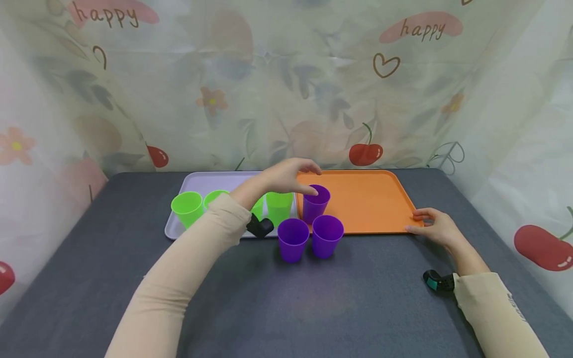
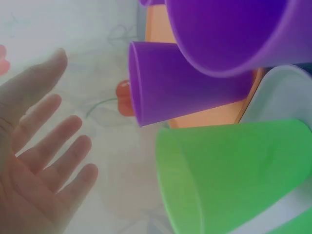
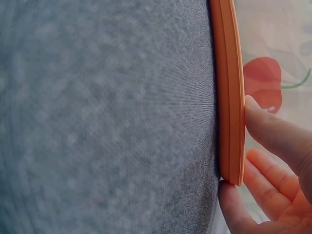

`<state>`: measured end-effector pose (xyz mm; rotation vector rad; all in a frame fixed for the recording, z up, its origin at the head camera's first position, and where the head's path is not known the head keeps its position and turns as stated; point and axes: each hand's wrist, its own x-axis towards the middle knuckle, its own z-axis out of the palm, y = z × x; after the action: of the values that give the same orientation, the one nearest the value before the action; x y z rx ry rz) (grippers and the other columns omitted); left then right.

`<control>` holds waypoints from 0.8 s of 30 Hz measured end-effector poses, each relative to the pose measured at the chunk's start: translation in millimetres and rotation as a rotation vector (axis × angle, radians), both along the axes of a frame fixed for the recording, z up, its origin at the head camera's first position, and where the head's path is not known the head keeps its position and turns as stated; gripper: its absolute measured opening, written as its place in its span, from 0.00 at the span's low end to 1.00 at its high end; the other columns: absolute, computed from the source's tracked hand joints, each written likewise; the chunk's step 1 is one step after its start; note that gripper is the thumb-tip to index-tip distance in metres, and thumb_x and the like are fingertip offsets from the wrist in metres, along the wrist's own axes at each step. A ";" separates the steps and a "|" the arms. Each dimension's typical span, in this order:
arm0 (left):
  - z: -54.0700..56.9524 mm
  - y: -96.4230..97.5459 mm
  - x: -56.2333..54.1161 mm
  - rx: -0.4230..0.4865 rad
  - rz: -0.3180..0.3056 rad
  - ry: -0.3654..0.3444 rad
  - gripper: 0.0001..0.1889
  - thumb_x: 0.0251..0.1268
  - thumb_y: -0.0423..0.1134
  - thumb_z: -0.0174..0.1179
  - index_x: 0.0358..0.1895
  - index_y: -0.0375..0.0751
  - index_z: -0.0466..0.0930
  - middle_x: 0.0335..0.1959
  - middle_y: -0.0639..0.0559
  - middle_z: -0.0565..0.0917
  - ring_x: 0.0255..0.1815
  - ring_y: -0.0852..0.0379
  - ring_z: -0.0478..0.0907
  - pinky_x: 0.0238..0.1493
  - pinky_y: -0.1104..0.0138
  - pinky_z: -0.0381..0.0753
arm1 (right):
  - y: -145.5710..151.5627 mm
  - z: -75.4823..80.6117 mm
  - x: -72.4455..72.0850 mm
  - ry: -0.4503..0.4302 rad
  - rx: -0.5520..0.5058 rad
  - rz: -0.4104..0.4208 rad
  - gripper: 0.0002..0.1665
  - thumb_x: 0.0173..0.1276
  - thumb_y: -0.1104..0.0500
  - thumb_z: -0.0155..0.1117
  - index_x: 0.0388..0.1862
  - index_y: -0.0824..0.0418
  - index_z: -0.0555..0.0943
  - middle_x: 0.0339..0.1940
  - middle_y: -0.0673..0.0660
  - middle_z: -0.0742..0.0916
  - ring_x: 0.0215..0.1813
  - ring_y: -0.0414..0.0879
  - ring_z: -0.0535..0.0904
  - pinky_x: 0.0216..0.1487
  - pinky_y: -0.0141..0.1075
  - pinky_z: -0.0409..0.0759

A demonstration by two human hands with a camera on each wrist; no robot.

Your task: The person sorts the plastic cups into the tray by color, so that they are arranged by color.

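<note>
My left hand [image 1: 288, 176] hovers above a purple cup [image 1: 315, 211] on the left end of the orange tray [image 1: 362, 201]. Its fingers are spread and loosely bent. In the left wrist view, a gap separates the hand [image 2: 44, 141] from the purple cup [image 2: 190, 80] and a green cup [image 2: 243, 170]. Two more purple cups, the left one [image 1: 293, 243] and the right one [image 1: 327, 238], stand upright on the table before the trays. At the orange tray's front right corner, my right hand [image 1: 436, 228] holds the edge between thumb and fingers.
A lavender tray [image 1: 197, 181] lies left of the orange one, edges close together. Several green cups [image 1: 187, 209] stand on it, partly hidden by my left forearm. Dark grey cloth [image 1: 286, 308] covers the table. A patterned curtain [image 1: 268, 99] hangs behind and at both sides.
</note>
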<state>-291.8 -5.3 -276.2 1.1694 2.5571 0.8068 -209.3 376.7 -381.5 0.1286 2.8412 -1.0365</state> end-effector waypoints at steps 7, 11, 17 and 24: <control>4.6 -18.8 19.7 0.038 -0.065 -0.055 0.24 0.57 0.43 0.65 0.56 0.38 0.74 0.57 0.46 0.79 0.61 0.49 0.73 0.65 0.58 0.70 | 0.2 0.9 -0.6 -0.001 0.012 0.003 0.43 0.61 0.46 0.64 0.64 0.73 0.63 0.62 0.76 0.71 0.64 0.69 0.62 0.61 0.61 0.64; 0.0 -30.9 32.6 0.030 -0.093 -0.080 0.24 0.57 0.43 0.65 0.55 0.38 0.74 0.56 0.46 0.78 0.59 0.50 0.75 0.64 0.60 0.70 | -0.7 1.4 -0.3 0.000 0.011 0.006 0.42 0.61 0.46 0.64 0.63 0.73 0.64 0.62 0.76 0.71 0.64 0.69 0.62 0.61 0.61 0.64; -15.1 -44.3 48.9 0.028 -0.146 -0.054 0.21 0.56 0.42 0.65 0.53 0.41 0.75 0.52 0.50 0.80 0.57 0.51 0.77 0.63 0.60 0.72 | -1.5 2.1 0.2 -0.004 0.012 0.008 0.42 0.62 0.46 0.64 0.63 0.73 0.64 0.62 0.76 0.71 0.63 0.69 0.63 0.61 0.60 0.64; -32.0 -54.3 60.3 0.105 -0.132 -0.060 0.27 0.53 0.40 0.67 0.57 0.38 0.72 0.54 0.49 0.78 0.57 0.49 0.75 0.62 0.58 0.72 | -0.2 2.7 -0.1 -0.008 0.012 0.006 0.43 0.61 0.46 0.64 0.64 0.73 0.64 0.63 0.76 0.71 0.64 0.69 0.63 0.61 0.61 0.64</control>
<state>-231.4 -59.7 -308.2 1.3084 2.3861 0.9393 -209.4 376.5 -378.8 0.1255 2.8388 -1.0157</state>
